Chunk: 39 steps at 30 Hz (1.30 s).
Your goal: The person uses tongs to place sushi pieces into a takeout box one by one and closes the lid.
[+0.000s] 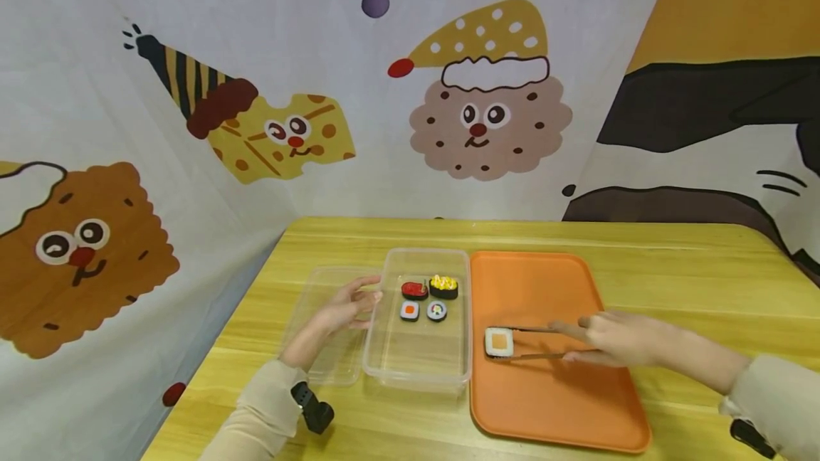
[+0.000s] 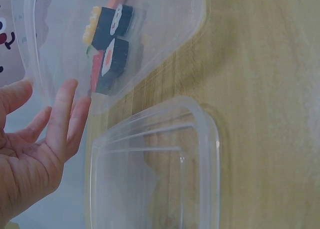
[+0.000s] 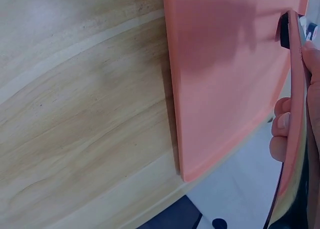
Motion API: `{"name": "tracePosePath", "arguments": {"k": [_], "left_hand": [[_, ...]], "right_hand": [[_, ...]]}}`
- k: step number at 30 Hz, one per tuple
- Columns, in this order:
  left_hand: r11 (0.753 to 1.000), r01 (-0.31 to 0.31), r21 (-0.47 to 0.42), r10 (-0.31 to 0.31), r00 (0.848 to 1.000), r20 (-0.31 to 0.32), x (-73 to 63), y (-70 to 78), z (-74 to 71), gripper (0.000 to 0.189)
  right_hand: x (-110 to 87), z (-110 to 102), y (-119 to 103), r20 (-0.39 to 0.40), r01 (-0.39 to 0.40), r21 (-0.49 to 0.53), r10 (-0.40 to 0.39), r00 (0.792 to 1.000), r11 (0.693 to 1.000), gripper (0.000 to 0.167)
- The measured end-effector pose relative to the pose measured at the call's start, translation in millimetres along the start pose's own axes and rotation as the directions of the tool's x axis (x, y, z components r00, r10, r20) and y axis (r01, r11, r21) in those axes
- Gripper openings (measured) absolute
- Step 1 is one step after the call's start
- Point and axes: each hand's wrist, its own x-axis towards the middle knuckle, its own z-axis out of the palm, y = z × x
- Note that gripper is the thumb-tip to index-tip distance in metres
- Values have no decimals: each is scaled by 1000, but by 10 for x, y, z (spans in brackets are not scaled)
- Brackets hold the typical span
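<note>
My right hand [image 1: 618, 338] grips a pair of tongs [image 1: 538, 356]. Between the tongs' tips is a sushi roll piece [image 1: 499, 342] with a white top and an orange centre, over the orange tray [image 1: 544, 411]. My left hand [image 1: 342, 308] has its fingers spread at the left side of a clear plastic box [image 1: 418, 377]. Inside the box are a red-topped sushi [image 1: 414, 291], a yellow-topped sushi [image 1: 444, 287], a squarish roll with an orange centre [image 1: 410, 311] and a round roll [image 1: 437, 311]. In the right wrist view, fingers wrap the tongs' arms.
A clear plastic lid [image 1: 336, 368] lies on the wooden table [image 1: 692, 269] left of the box, partly under my left forearm. The tray stands right beside the box. Behind the table hangs a printed cloth [image 1: 371, 183] with cartoon figures.
</note>
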Motion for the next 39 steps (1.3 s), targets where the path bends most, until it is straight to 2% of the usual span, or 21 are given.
{"name": "tracePosePath", "arguments": {"k": [5, 9, 15, 17, 22, 25, 31, 34, 39], "left_hand": [[1000, -3, 5, 3, 1000, 6, 2, -9, -8, 57], [1000, 2, 5, -2, 1000, -4, 0, -16, -12, 57], [1000, 7, -10, -8, 1000, -15, 6, -22, -6, 55], [1000, 6, -10, -6, 1000, -12, 11, -25, -8, 55], [1000, 7, -9, -7, 1000, -14, 13, -23, -10, 55], [1000, 10, -11, -10, 1000, -22, 13, -22, -12, 55], [1000, 4, -11, -4, 1000, -7, 12, -29, -24, 56], [1000, 2, -15, -2, 1000, -2, 15, -23, -18, 56], [1000, 2, -18, -2, 1000, -2, 16, -21, -11, 55]], "right_hand": [[-22, -13, 26, 19, -28, 39, 28, 999, 999, 44], [-29, -69, 42, 60, -97, 73, 93, 994, 993, 45], [-1, -182, 95, 77, -188, 86, 182, 980, 978, 46], [15, -220, 127, 54, -201, 87, 196, 979, 976, 47], [101, -300, 220, -80, -150, 35, 153, 985, 988, 48], [178, -366, 249, -103, -145, 14, 145, 984, 989, 47], [398, -489, 224, 14, -210, 32, 210, 978, 977, 47], [517, -509, 219, 58, -200, 35, 198, 978, 979, 46], [697, -499, 203, 131, -221, 27, 215, 968, 975, 47]]}}
